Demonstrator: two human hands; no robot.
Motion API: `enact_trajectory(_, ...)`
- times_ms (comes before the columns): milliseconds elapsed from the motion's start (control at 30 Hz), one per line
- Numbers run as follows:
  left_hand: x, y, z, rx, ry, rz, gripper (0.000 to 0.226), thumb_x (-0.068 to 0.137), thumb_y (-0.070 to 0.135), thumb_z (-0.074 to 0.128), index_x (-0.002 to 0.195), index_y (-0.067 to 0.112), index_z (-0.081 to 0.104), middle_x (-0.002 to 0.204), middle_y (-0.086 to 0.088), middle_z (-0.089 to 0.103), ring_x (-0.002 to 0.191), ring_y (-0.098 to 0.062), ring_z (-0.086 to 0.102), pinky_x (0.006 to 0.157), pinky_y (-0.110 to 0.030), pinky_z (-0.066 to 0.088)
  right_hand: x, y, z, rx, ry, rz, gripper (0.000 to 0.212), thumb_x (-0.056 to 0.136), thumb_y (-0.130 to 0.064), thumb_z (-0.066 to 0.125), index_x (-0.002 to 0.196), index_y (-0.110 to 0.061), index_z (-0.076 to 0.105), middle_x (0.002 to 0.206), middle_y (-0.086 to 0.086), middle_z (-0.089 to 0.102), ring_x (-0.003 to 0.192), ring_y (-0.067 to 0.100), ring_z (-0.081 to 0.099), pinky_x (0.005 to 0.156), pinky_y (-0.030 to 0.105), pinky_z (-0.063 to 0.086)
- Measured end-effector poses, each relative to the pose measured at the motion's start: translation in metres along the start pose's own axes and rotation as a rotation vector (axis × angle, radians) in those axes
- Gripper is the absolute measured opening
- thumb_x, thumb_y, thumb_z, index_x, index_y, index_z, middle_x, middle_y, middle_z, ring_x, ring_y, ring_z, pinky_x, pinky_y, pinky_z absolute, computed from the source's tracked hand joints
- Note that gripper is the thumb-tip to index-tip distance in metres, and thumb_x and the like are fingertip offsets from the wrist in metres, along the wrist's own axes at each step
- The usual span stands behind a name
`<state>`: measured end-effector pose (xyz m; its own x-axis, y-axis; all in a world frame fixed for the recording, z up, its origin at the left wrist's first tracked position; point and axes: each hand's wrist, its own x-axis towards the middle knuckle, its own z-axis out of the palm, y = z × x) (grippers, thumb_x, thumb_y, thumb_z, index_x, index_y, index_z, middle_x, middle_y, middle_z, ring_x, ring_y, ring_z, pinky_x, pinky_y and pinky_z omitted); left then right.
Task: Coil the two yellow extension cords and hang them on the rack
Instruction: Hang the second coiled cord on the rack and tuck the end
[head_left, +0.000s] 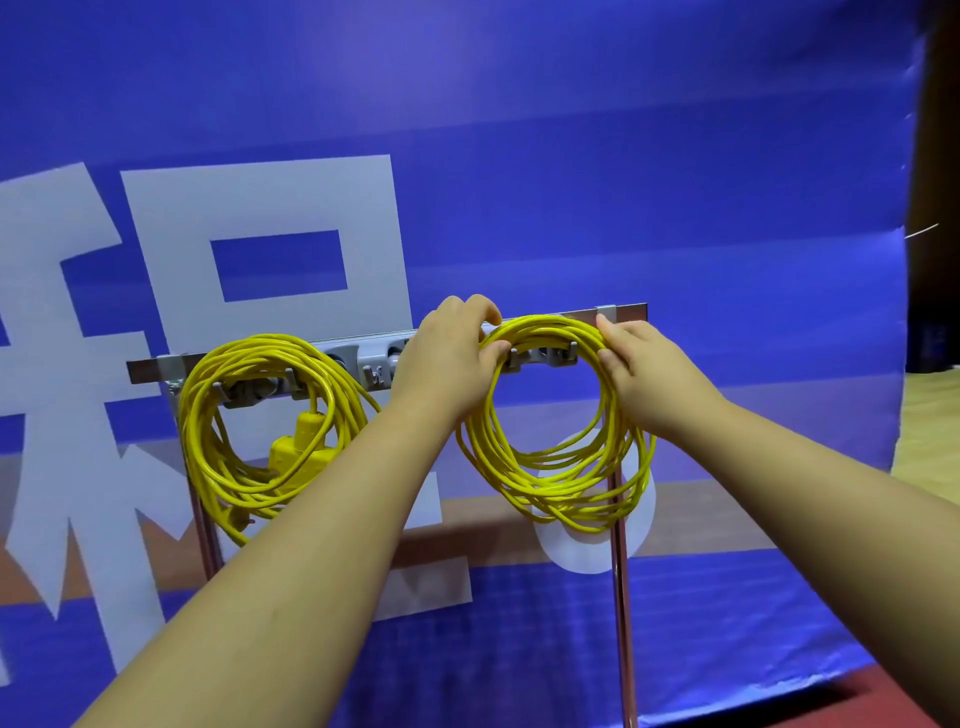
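Observation:
One coiled yellow extension cord (228, 467) hangs from hooks at the left end of the grey rack (363, 358), its yellow socket block (298, 449) dangling inside the loop. A second yellow coil (561, 488) hangs at the rack's right end, draped over the hooks there. My left hand (452, 358) pinches the top left of this coil. My right hand (644, 364) grips its top right, fingers curled over the strands.
The rack is a grey hook rail on a metal bar with two thin metal legs (623, 597). A blue banner (571, 156) with large pale characters stands right behind it. Wooden floor (930, 431) shows at the right.

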<state>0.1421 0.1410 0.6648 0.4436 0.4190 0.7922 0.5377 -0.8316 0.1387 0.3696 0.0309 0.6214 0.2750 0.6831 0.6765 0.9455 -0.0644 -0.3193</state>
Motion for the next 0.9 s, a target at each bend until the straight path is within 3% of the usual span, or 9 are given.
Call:
enact_trajectory(167, 0.005, -0.004, 0.002, -0.107, 0.034, -0.153, 0.022, 0.099, 0.044, 0.067, 0.108, 0.024, 0.066, 0.100, 0.004, 0.062, 0.090, -0.016, 0.061, 0.072, -0.031, 0.051, 0.001, 0.004, -0.014, 0.042, 0.090, 0.092, 0.052, 0.105, -0.046, 0.062, 0.153, -0.024, 0.056, 0.123, 0.008, 0.056, 0.107, 0.023, 0.056, 0.085, 0.033, 0.042)
enact_trajectory(300, 0.011, -0.006, 0.000, -0.110, 0.025, -0.185, 0.023, 0.098, 0.049, 0.067, 0.101, 0.026, 0.067, 0.093, 0.005, 0.065, 0.087, -0.015, 0.062, 0.073, -0.035, 0.056, -0.001, 0.002, -0.020, 0.055, 0.152, 0.124, 0.031, 0.100, -0.047, 0.070, 0.115, -0.021, 0.077, 0.093, 0.002, 0.070, 0.088, 0.020, 0.062, 0.070, 0.029, 0.043)
enact_trajectory(567, 0.021, -0.009, -0.004, -0.223, 0.096, -0.268, 0.017, 0.099, 0.038, 0.069, 0.107, 0.026, 0.061, 0.090, 0.003, 0.064, 0.083, -0.018, 0.064, 0.069, -0.035, 0.056, 0.025, -0.017, -0.028, 0.097, 0.274, 0.155, 0.019, 0.097, -0.043, 0.074, 0.100, -0.026, 0.083, 0.087, -0.003, 0.069, 0.095, 0.021, 0.068, 0.077, 0.033, 0.052)
enact_trajectory(767, 0.027, -0.008, -0.004, -0.185, 0.038, -0.274, 0.014, 0.100, 0.036, 0.069, 0.106, 0.027, 0.059, 0.095, 0.001, 0.066, 0.085, -0.019, 0.064, 0.070, -0.033, 0.055, 0.044, -0.026, -0.022, -0.031, 0.124, 0.208, 0.026, 0.102, -0.028, 0.060, 0.097, -0.016, 0.082, 0.088, 0.008, 0.075, 0.087, 0.029, 0.068, 0.072, 0.035, 0.055)
enact_trajectory(900, 0.029, -0.009, -0.008, -0.117, -0.070, -0.265, 0.017, 0.103, 0.041, 0.061, 0.106, 0.025, 0.067, 0.098, 0.002, 0.068, 0.089, -0.018, 0.064, 0.068, -0.029, 0.048, 0.044, -0.020, -0.022, -0.083, 0.039, 0.305, 0.032, 0.100, -0.016, 0.050, 0.086, -0.008, 0.077, 0.079, 0.013, 0.070, 0.073, 0.028, 0.062, 0.058, 0.029, 0.045)
